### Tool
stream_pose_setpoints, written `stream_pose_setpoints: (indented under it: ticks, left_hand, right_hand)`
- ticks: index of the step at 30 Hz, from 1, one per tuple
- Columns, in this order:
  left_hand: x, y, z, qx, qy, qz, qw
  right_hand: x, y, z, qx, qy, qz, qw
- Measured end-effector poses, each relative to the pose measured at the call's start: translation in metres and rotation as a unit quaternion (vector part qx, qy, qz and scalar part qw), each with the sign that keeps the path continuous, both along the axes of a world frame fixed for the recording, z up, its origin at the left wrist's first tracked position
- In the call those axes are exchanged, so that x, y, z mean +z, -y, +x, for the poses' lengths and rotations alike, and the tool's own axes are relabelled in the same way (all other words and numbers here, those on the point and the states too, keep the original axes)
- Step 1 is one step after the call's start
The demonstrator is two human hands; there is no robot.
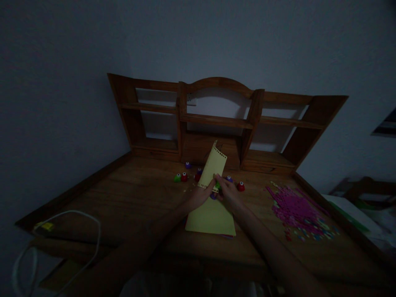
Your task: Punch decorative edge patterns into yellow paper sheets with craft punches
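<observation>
My left hand pinches the lower edge of a yellow paper strip that stands tilted up over the wooden desk; its top edge shows punched notches. My right hand is closed beside it, touching the strip and wrapped over a small green punch, mostly hidden. Under both hands lies a yellow paper sheet. Small punches surround the hands: green, red, purple, and another red punch.
A pile of pink paper strips and coloured confetti covers the desk's right side. A wooden shelf unit stands along the back. A white cable loops off the left edge near a yellow tag.
</observation>
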State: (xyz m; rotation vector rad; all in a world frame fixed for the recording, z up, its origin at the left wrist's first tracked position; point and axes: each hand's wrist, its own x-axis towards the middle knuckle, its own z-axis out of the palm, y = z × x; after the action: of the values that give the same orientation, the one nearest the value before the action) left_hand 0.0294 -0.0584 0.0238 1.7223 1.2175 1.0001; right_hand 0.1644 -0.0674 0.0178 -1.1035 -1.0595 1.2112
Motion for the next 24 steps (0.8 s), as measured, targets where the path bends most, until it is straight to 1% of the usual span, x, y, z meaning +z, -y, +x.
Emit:
stream_pose_setpoints:
  ticks: [3,6,9,13,15,18,21,24]
  left_hand:
    - [0.007,0.003,0.000,-0.007,-0.017,0.003,1.000]
    - [0.011,0.006,0.001,-0.009,-0.018,-0.009,1.000]
    - [0.008,0.005,0.002,-0.023,-0.006,-0.001,1.000]
    - [0.001,0.001,0.003,-0.036,-0.002,0.022,0.999]
    - [0.001,0.001,0.003,-0.038,-0.002,0.031,0.999]
    - [0.006,0.006,0.002,-0.018,0.010,0.053,0.998]
    - [0.009,0.009,0.002,-0.003,0.019,0.042,0.999]
    - [0.008,0.008,0.003,-0.013,0.030,0.030,0.999]
  right_hand:
    - [-0.001,0.000,0.000,0.004,0.008,0.010,1.000]
    - [-0.002,0.000,0.001,0.016,0.029,0.016,0.999]
    - [-0.003,-0.001,0.002,0.024,0.038,0.012,0.999]
    - [-0.003,0.000,0.003,0.016,0.032,-0.004,0.999]
    - [-0.003,0.001,0.004,0.013,0.041,0.001,0.999]
    - [-0.003,0.001,0.005,-0.006,0.038,0.009,0.999]
    - [-0.002,0.001,0.004,-0.021,0.014,0.000,1.000]
    - [-0.001,0.001,0.003,-0.027,-0.003,-0.020,0.999]
